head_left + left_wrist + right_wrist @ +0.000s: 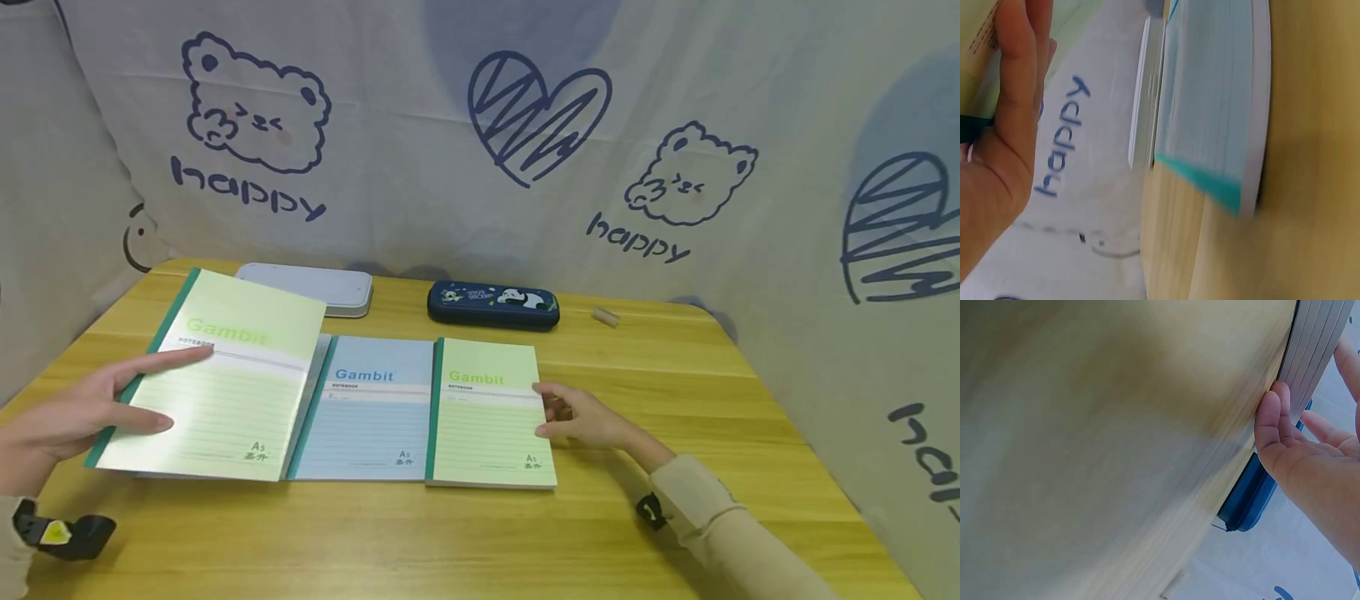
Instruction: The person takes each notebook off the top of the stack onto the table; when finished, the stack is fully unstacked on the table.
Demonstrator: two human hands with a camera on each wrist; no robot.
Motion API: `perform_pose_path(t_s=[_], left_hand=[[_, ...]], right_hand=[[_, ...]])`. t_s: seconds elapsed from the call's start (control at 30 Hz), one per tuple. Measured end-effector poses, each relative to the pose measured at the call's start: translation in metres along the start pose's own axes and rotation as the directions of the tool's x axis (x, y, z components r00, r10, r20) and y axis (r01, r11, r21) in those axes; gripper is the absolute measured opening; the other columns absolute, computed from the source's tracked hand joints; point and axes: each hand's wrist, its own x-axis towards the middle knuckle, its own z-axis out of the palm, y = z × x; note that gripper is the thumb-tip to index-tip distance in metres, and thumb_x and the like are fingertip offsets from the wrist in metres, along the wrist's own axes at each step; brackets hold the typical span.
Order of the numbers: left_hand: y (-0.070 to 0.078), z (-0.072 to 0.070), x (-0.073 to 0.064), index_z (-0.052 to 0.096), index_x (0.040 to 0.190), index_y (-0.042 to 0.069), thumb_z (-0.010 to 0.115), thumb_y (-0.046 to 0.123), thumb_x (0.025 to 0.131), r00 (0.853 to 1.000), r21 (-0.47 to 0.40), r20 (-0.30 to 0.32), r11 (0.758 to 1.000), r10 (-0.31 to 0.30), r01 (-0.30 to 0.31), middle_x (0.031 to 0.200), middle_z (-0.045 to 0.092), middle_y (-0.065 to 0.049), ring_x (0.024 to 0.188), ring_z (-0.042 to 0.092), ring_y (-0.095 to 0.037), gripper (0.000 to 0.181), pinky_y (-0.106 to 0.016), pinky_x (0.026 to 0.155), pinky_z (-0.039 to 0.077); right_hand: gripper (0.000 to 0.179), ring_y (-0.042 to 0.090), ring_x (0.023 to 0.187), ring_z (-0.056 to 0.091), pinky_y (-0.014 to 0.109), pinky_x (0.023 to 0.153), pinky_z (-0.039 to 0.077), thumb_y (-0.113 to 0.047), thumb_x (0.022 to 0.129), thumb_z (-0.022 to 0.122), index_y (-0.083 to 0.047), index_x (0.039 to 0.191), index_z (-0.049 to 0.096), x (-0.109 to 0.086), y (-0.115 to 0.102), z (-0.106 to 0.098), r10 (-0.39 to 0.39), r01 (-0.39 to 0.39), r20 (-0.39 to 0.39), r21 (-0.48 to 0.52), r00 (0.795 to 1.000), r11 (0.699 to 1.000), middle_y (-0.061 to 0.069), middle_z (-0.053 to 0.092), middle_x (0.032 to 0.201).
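Note:
My left hand (97,408) grips a pale green notebook (217,383) by its green spine side, with fingers lying over the cover. This notebook is raised and tilted, and it hides most of what lies under it. Below it in the left wrist view, a notebook with a teal spine (1210,94) lies on the table. A blue notebook (375,425) lies in the middle. To its right is a stack topped by a green notebook (487,433). My right hand (581,417) touches that stack's right edge (1310,350) with its fingertips.
A white case (348,292) stands at the back left, partly behind the raised notebook. A dark blue panda pencil case (491,308) and a small tan piece (605,317) lie along the back of the wooden table (637,533). A printed curtain (405,150) hangs behind.

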Motion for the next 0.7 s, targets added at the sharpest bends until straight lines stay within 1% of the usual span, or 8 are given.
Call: perform_pose_path(t_s=[0.17, 0.23, 0.33, 0.4, 0.47, 0.53, 0.57, 0.7], left_hand=[[-0.004, -0.02, -0.021, 0.03, 0.14, 0.027, 0.046, -0.016, 0.082, 0.998, 0.064, -0.034, 0.997, -0.044, 0.046, 0.124, 0.04, 0.019, 0.087, 0.06, -0.02, 0.075, -0.039, 0.063, 0.051], [-0.006, -0.027, -0.028, 0.025, 0.142, 0.026, 0.047, -0.014, 0.083, 0.997, 0.166, -0.065, 0.984, -0.052, 0.062, 0.13, 0.035, 0.019, 0.102, 0.055, -0.015, 0.075, -0.034, 0.063, 0.051], [-0.008, -0.036, -0.038, 0.019, 0.144, 0.018, 0.055, -0.009, 0.081, 0.986, 0.402, -0.169, 0.912, -0.016, 0.084, 0.134, 0.018, 0.027, 0.118, 0.023, 0.009, 0.077, -0.048, 0.094, 0.031], [-0.008, -0.044, -0.042, 0.016, 0.144, 0.024, 0.06, -0.003, 0.08, 0.972, 0.465, -0.223, 0.867, -0.08, 0.178, 0.135, 0.029, 0.02, 0.117, 0.025, 0.01, 0.082, -0.048, 0.094, 0.031], [-0.007, -0.056, -0.045, 0.01, 0.144, 0.029, 0.061, 0.003, 0.08, 0.966, 0.487, -0.213, 0.84, -0.149, 0.237, 0.128, 0.027, 0.029, 0.111, 0.046, -0.006, 0.086, -0.053, 0.089, 0.033], [-0.006, -0.068, -0.049, 0.008, 0.143, 0.036, 0.065, 0.009, 0.079, 0.956, 0.571, -0.221, 0.77, -0.19, 0.285, 0.121, 0.025, 0.036, 0.081, 0.061, -0.015, 0.09, -0.038, 0.066, 0.049], [-0.006, -0.074, -0.051, 0.007, 0.141, 0.042, 0.066, 0.01, 0.078, 0.945, 0.571, -0.239, 0.755, -0.223, 0.323, 0.117, 0.032, 0.033, 0.065, 0.061, -0.02, 0.092, -0.035, 0.053, 0.049], [-0.011, -0.09, -0.063, 0.011, 0.139, 0.048, 0.067, 0.004, 0.073, 0.941, 0.648, -0.31, 0.693, -0.139, 0.316, 0.105, 0.053, 0.005, 0.053, 0.059, -0.019, 0.096, -0.033, 0.044, 0.047]], right_hand=[[0.066, 0.027, 0.093, 0.05, 0.035, 0.077, 0.043, -0.019, 0.083, 0.064, 0.011, 0.132, 0.031, 0.0, 0.001, 0.0, 0.0, 0.0, 0.001, -0.002, 1.0, 1.0, 0.015, 0.051, 0.108], [0.066, 0.026, 0.093, 0.05, 0.036, 0.078, 0.043, -0.019, 0.083, 0.064, 0.01, 0.132, 0.031, 0.0, 0.002, 0.0, 0.002, -0.002, 0.0, -0.006, 1.0, 1.0, 0.015, 0.051, 0.107], [0.065, 0.026, 0.093, 0.05, 0.036, 0.078, 0.042, -0.019, 0.083, 0.064, 0.01, 0.132, 0.031, 0.0, 0.004, 0.0, 0.004, -0.004, -0.004, -0.016, 1.0, 1.0, 0.013, 0.051, 0.105], [0.065, 0.026, 0.093, 0.05, 0.036, 0.079, 0.042, -0.018, 0.083, 0.064, 0.01, 0.132, 0.031, 0.0, 0.004, 0.0, 0.005, -0.005, -0.006, -0.022, 1.0, 1.0, 0.013, 0.052, 0.103], [0.064, 0.026, 0.093, 0.05, 0.037, 0.079, 0.042, -0.018, 0.083, 0.063, 0.01, 0.132, 0.032, -0.001, 0.005, 0.001, 0.005, -0.005, -0.005, -0.022, 1.0, 1.0, 0.013, 0.052, 0.104], [0.064, 0.026, 0.093, 0.05, 0.037, 0.079, 0.042, -0.018, 0.084, 0.063, 0.01, 0.132, 0.031, -0.001, 0.005, 0.001, 0.005, -0.005, -0.003, -0.021, 1.0, 1.0, 0.013, 0.052, 0.104], [0.064, 0.026, 0.093, 0.05, 0.037, 0.079, 0.042, -0.018, 0.084, 0.063, 0.01, 0.132, 0.031, -0.002, 0.005, 0.001, 0.004, -0.004, -0.002, -0.02, 1.0, 1.0, 0.013, 0.052, 0.103], [0.064, 0.026, 0.092, 0.05, 0.037, 0.079, 0.042, -0.017, 0.084, 0.063, 0.01, 0.132, 0.031, -0.002, 0.006, 0.001, 0.004, -0.004, -0.002, -0.016, 1.0, 1.0, 0.013, 0.051, 0.102]])
